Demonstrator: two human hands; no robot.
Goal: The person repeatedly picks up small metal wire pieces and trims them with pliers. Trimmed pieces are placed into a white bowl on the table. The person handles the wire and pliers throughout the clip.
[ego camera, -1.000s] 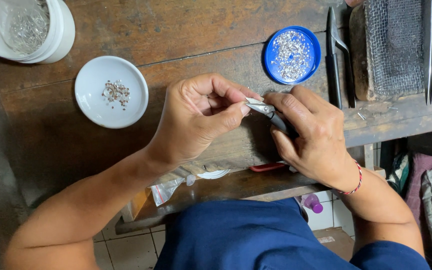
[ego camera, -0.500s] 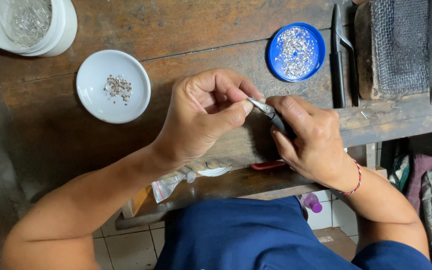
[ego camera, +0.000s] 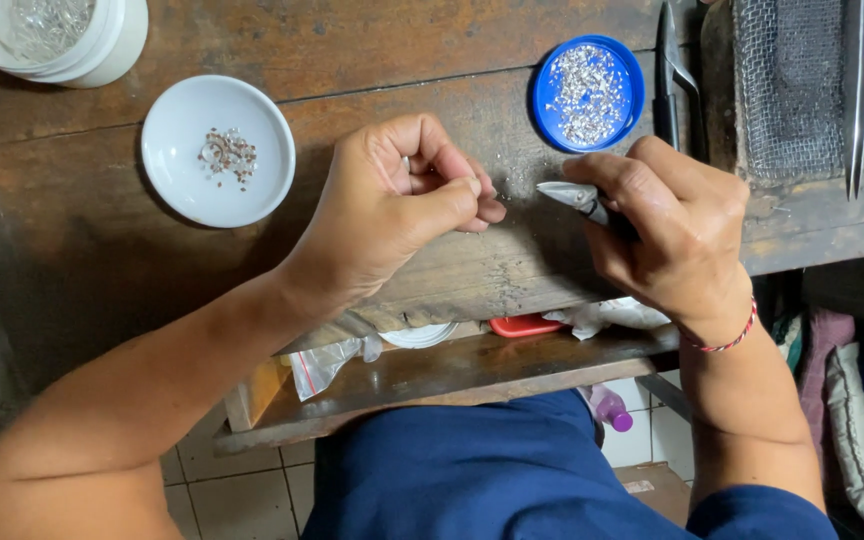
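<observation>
Worn wooden bench [ego camera: 352, 60] — left hand [ego camera: 402, 205] pinched shut mid-frame, right hand [ego camera: 677, 235] gripping pliers [ego camera: 577, 198], hands apart; blue lid [ego camera: 588, 93] upper right.

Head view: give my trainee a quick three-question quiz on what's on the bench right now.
1. True or false: the small pliers are held in the left hand.
2. Which container lies nearest the right hand?
A. the white dish
B. the blue lid
C. the white tub
3. Fill in: the white dish holds a small heap of tiny ____ pieces.

Key:
1. False; the right hand holds them, tips pointing toward the left hand, whose fingers are pinched together.
2. B
3. Metal, as far as the view shows.
</observation>
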